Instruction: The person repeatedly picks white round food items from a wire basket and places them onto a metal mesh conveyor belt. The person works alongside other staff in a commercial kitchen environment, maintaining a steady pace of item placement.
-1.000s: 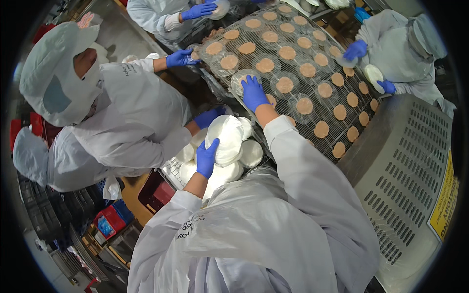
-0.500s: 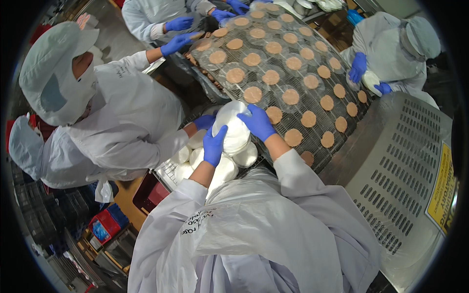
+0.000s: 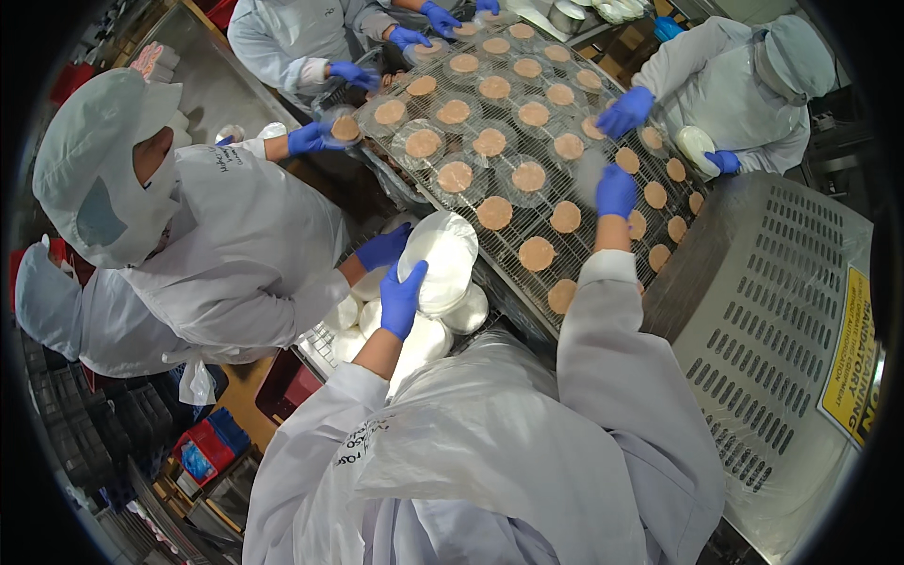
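Note:
My left hand, in a blue glove, grips a stack of round white film discs with the thumb on top. Out over the conveyor, my right hand is closed on a single translucent film disc, smeared by motion. Beneath it runs a wire-mesh conveyor belt bearing rows of flat, round, pinkish-tan patties. Many patties farther along have translucent discs with them. More piles of white discs lie below my left hand on a wire rack.
A perforated metal guard with a yellow sign stands at the right. Across the belt, a co-worker holds white discs and reaches over the patties. Another co-worker stands close at my left, holding a patty; others work at the far end.
My right hand has left the stack and moved right over the belt with one disc. My left hand still holds the stack. The co-worker across has reached out over the patties.

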A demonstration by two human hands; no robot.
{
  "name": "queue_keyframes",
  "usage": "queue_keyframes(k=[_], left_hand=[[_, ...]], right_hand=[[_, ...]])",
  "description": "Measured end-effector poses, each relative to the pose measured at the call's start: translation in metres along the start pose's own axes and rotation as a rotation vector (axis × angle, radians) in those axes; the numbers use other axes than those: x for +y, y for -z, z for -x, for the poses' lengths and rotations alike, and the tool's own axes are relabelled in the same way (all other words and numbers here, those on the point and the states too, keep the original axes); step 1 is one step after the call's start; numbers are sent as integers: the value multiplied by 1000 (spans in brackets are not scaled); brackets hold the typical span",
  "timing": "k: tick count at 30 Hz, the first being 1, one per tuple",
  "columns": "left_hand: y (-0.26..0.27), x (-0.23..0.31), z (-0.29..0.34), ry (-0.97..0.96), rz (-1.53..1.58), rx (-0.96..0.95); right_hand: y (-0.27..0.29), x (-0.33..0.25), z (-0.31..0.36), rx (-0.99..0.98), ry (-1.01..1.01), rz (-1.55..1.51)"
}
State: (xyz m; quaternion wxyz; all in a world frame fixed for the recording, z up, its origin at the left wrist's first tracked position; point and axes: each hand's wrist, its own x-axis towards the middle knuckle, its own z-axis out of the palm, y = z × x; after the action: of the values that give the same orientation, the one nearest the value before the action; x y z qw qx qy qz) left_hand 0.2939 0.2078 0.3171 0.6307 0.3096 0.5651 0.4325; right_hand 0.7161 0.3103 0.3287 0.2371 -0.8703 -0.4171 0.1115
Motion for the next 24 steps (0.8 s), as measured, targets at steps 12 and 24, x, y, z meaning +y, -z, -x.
queue_keyframes(k=[12,24], left_hand=[[6,-2,12,45,34,17],[29,-16,-5,58,31,44]], right_hand=[[19,43,29,20,-63,31],[27,20,61,-108,-155,93]])
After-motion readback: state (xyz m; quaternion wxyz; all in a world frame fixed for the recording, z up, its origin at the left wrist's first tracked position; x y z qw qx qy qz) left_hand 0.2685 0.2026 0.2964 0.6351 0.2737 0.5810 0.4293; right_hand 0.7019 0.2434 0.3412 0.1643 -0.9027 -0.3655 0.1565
